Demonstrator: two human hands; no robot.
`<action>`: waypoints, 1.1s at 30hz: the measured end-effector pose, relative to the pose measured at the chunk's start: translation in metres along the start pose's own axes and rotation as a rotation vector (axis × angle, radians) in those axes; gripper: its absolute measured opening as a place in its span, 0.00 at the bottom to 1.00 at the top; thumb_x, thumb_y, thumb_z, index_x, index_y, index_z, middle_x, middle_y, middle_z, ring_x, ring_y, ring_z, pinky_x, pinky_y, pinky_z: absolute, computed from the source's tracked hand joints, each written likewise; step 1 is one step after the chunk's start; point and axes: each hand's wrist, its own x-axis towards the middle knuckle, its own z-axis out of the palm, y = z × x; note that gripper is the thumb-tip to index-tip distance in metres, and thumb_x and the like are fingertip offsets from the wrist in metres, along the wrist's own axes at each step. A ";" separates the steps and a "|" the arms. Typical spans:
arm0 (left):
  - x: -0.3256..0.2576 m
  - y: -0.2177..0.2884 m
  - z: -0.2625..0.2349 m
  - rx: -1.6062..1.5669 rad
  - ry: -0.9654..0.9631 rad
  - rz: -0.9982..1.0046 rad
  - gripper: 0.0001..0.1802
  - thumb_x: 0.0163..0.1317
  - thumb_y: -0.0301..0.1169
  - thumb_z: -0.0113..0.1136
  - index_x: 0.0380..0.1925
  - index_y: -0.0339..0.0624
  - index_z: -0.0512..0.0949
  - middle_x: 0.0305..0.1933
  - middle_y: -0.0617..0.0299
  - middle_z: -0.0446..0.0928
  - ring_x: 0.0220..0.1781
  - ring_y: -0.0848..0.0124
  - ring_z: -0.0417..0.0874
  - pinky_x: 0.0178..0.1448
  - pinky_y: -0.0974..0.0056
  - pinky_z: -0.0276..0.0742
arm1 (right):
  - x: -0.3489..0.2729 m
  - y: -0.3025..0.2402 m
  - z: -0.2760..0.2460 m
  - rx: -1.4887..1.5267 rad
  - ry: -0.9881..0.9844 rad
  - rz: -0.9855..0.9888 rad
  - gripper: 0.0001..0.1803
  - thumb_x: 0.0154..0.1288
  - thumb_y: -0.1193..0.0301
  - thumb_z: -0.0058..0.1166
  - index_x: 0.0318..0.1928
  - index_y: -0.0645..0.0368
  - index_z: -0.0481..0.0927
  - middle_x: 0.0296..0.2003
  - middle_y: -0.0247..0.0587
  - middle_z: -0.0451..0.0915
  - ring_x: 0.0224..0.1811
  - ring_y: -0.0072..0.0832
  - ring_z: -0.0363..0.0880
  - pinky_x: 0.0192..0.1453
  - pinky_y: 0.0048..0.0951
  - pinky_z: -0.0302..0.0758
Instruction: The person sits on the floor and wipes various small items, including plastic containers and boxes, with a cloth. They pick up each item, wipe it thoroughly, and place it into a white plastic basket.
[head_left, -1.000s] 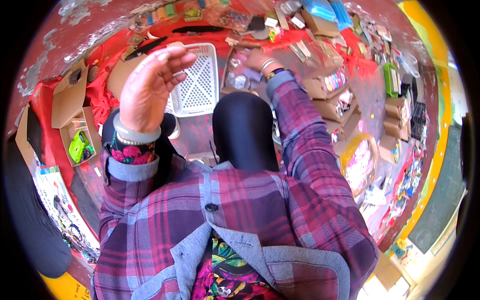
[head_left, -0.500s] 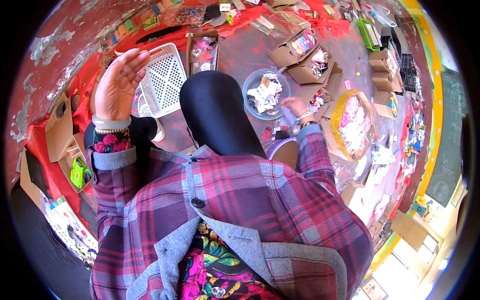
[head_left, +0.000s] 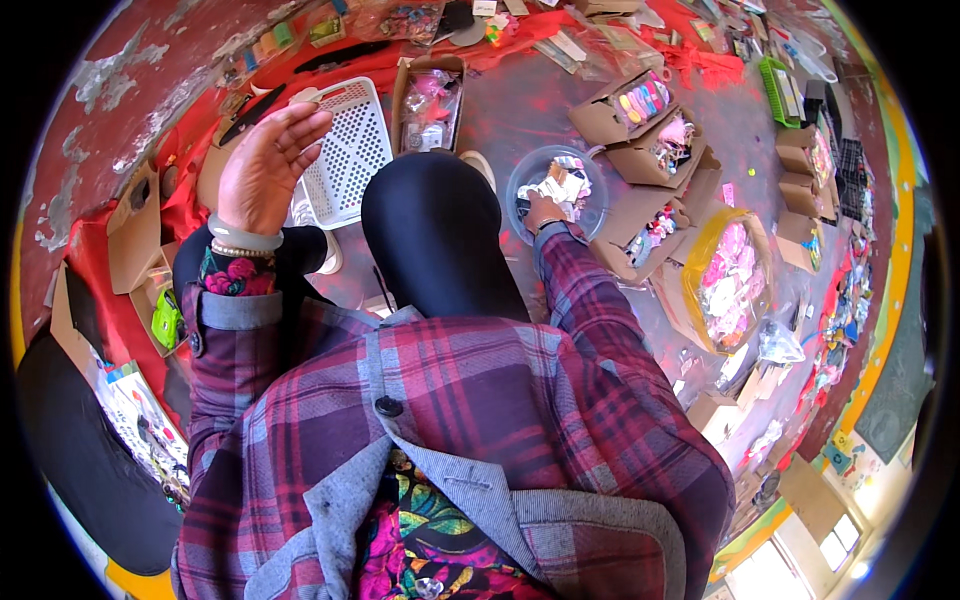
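Observation:
My left hand (head_left: 268,175) is raised at the left, palm up with fingers lightly bent and nothing in it, near a white perforated plastic basket (head_left: 352,150). My right hand (head_left: 544,211) reaches down over the near-left rim of a round clear plastic tub (head_left: 598,215). Its fingers are curled in at the edge of a heap of crumpled white and printed pieces (head_left: 566,184), with something small and dark beside them. The fingertips are partly hidden, so whatever they grip cannot be made out. My dark-clad knee (head_left: 430,230) stands between both hands.
Open cardboard boxes (head_left: 625,105) of small goods stand right of the tub. Beyond them is a yellow-rimmed box (head_left: 735,275) with pink and white pieces. Another box (head_left: 430,105) sits beside the basket. A green basket (head_left: 780,92) is at far right; red cloth (head_left: 90,235) lies along the left.
My right hand has moved from beside the tub to its inside edge; the pale cloth-like thing it held no longer shows. The left hand stays raised. The view has shifted slightly.

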 end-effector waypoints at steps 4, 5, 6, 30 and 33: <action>-0.001 0.001 0.009 0.000 0.041 0.004 0.19 0.64 0.37 0.42 0.48 0.35 0.70 0.48 0.53 0.75 0.53 0.66 0.74 0.55 0.66 0.65 | 0.004 -0.007 -0.001 -0.129 -0.043 -0.010 0.25 0.56 0.71 0.45 0.57 0.47 0.65 0.51 0.51 0.68 0.54 0.44 0.69 0.56 0.38 0.68; 0.002 0.000 0.012 0.000 0.035 0.000 0.19 0.64 0.37 0.43 0.48 0.35 0.70 0.47 0.53 0.75 0.53 0.66 0.74 0.55 0.66 0.65 | 0.021 0.005 0.018 -0.148 0.018 -0.011 0.21 0.57 0.72 0.43 0.54 0.51 0.68 0.53 0.51 0.67 0.53 0.45 0.70 0.55 0.39 0.69; 0.001 0.000 0.012 0.000 0.044 0.001 0.19 0.64 0.37 0.43 0.48 0.34 0.70 0.47 0.53 0.75 0.53 0.66 0.74 0.55 0.66 0.65 | 0.020 0.001 0.016 -0.156 0.034 -0.038 0.20 0.57 0.72 0.43 0.53 0.52 0.69 0.51 0.52 0.68 0.52 0.45 0.71 0.54 0.39 0.69; -0.016 -0.012 0.043 0.152 -0.263 0.106 0.21 0.64 0.39 0.44 0.51 0.36 0.69 0.50 0.53 0.73 0.53 0.67 0.73 0.55 0.65 0.66 | -0.171 -0.069 -0.199 1.479 0.268 -0.798 0.18 0.54 0.79 0.54 0.47 0.64 0.72 0.36 0.35 0.76 0.35 0.19 0.75 0.40 0.19 0.71; -0.023 -0.011 0.056 0.080 -0.345 0.117 0.26 0.64 0.39 0.46 0.59 0.38 0.60 0.59 0.52 0.65 0.59 0.64 0.68 0.59 0.64 0.64 | -0.211 -0.123 -0.228 0.930 0.559 -1.002 0.15 0.52 0.78 0.55 0.43 0.61 0.75 0.33 0.31 0.76 0.34 0.17 0.72 0.39 0.18 0.69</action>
